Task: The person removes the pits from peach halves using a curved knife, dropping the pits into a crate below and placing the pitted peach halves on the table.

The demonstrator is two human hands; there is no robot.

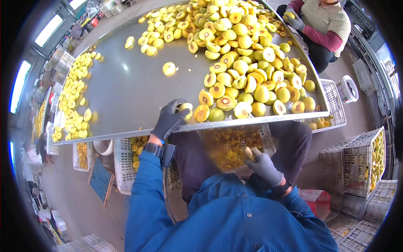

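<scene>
At the near edge of the metal table [130,96], my left hand [168,119], in a dark glove, is closed around a yellow-green peach half [186,110]. My right hand [267,169], in a grey glove, is lower, over my lap. Its fingers are wrapped round a small tool with a pale handle [248,153]; the working end is too small to make out. A large heap of halved yellow peaches [241,63], several showing reddish centres, covers the table's right side. One peach half [168,69] lies apart, cut face up. Below my hands, a crate [268,140] holds peach scraps.
Smaller pale yellow pieces [73,101] line the table's left end. A co-worker [327,25] sits at the far right, holding fruit. Around the floor are a white bucket [347,89], a fruit-filled crate [352,164], a blue-topped stool [100,178] and a red container [317,203].
</scene>
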